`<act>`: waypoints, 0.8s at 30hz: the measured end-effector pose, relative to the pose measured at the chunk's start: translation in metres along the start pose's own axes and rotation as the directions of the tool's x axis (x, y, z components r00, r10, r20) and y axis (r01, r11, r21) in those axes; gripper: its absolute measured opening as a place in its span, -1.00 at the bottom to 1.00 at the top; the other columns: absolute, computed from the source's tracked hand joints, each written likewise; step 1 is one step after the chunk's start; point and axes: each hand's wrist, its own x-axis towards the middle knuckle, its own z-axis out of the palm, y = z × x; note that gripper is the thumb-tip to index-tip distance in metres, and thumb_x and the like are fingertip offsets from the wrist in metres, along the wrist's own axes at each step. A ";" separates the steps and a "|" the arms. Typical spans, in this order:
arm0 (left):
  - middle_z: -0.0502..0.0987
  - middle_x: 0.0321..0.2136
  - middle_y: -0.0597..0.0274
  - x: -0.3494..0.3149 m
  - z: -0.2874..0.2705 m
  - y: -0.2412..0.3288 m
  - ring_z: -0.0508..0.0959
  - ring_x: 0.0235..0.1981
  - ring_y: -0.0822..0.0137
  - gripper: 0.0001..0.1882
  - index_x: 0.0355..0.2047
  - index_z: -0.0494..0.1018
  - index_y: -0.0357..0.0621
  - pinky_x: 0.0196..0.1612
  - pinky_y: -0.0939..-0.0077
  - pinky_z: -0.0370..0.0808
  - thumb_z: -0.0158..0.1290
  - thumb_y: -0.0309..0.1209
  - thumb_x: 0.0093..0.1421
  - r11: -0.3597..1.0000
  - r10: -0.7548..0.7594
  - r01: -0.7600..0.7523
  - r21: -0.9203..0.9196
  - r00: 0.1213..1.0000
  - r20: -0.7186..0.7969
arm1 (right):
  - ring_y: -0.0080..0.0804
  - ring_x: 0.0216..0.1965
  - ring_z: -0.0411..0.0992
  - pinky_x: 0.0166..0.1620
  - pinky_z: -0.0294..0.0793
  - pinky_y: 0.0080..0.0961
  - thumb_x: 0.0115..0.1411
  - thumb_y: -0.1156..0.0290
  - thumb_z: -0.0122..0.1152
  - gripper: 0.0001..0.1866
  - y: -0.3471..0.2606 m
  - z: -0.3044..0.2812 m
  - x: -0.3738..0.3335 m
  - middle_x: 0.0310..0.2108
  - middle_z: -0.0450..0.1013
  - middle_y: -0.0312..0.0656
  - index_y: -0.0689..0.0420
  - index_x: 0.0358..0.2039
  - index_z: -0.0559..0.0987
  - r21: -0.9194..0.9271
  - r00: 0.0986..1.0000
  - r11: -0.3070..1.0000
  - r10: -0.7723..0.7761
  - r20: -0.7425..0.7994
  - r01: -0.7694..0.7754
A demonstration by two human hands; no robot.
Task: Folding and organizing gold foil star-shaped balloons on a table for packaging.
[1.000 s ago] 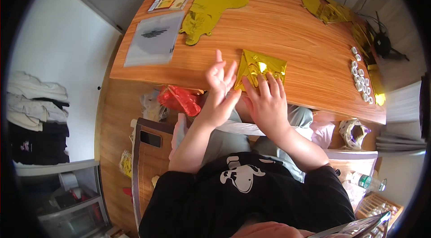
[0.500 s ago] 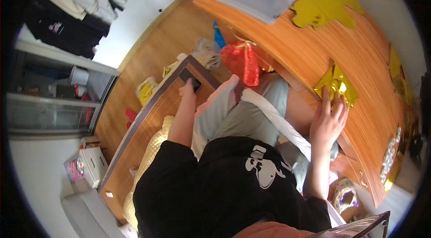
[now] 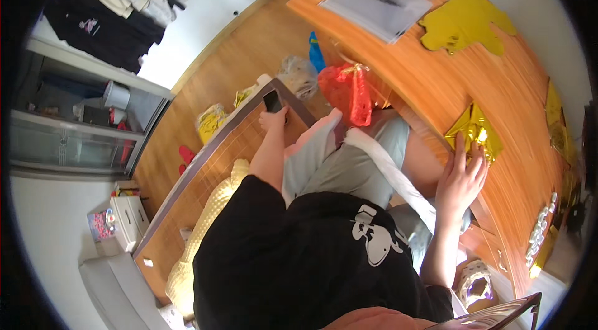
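Left hand (image 3: 272,119) holds a phone (image 3: 272,100) near a red bag (image 3: 337,87), contents unclear.

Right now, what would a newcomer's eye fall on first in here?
Most likely the glinting gold foil piece on the wooden table, under the right hand. Next, the shiny red bundle beside the table's near edge. Then perhaps the dark phone on the brown seat, where the left hand touches it.

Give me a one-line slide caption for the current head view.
Left hand on a dark phone, right hand on shiny gold foil lying on the wooden table.
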 end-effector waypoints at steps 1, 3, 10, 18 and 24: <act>0.58 0.01 -0.09 0.003 -0.004 -0.004 0.59 0.07 -0.05 -0.08 -0.01 0.56 -0.21 0.09 0.09 0.57 0.51 0.15 -0.31 0.999 0.048 -0.047 -0.015 0.998 0.047 | -0.04 0.24 0.34 0.32 0.33 -0.06 0.36 0.31 0.17 -0.53 0.001 0.000 0.000 0.15 0.41 -0.05 -0.14 0.28 0.49 -0.014 1.000 1.000 0.017 -0.011 -0.017; 0.66 -0.15 -0.07 0.008 -0.010 -0.022 0.66 -0.04 -0.03 -0.20 -0.16 0.63 -0.21 0.02 0.11 0.59 0.51 0.10 -0.33 0.976 0.214 -0.214 -0.035 0.977 -0.002 | -0.03 0.25 0.33 0.32 0.33 -0.05 0.34 0.38 0.17 -0.53 0.007 0.000 -0.002 0.16 0.40 -0.04 -0.11 0.26 0.51 0.027 0.997 0.999 -0.029 0.066 0.027; 0.57 -0.07 -0.14 0.019 -0.024 -0.096 0.54 0.02 -0.10 -0.16 -0.03 0.55 -0.29 0.11 0.09 0.50 0.51 -0.01 -0.25 0.805 0.593 -0.587 -0.090 0.801 0.076 | 0.02 0.27 0.31 0.31 0.38 -0.01 0.21 0.50 0.12 -0.48 0.059 -0.024 -0.011 0.13 0.36 -0.05 -0.08 0.20 0.53 0.067 0.973 0.985 -0.166 0.162 0.157; 0.47 0.01 -0.14 -0.001 -0.035 -0.110 0.47 0.08 -0.13 -0.07 0.09 0.42 -0.27 0.15 0.06 0.45 0.55 -0.07 -0.24 0.677 0.718 -0.735 0.029 0.670 0.190 | 0.05 0.22 0.36 0.27 0.41 0.03 0.18 0.47 0.11 -0.54 0.096 -0.028 -0.024 0.07 0.42 -0.05 -0.06 0.11 0.60 0.152 0.958 0.963 -0.245 0.151 0.222; 0.45 0.02 -0.12 -0.002 -0.049 -0.109 0.43 0.13 -0.12 -0.06 0.08 0.41 -0.24 0.19 0.09 0.42 0.56 -0.07 -0.27 0.684 0.706 -0.728 0.057 0.679 0.200 | 0.04 0.22 0.37 0.31 0.37 0.06 0.14 0.46 0.16 -0.58 0.104 -0.026 -0.025 0.07 0.43 -0.05 -0.08 0.03 0.66 0.245 0.962 0.943 -0.254 0.097 0.224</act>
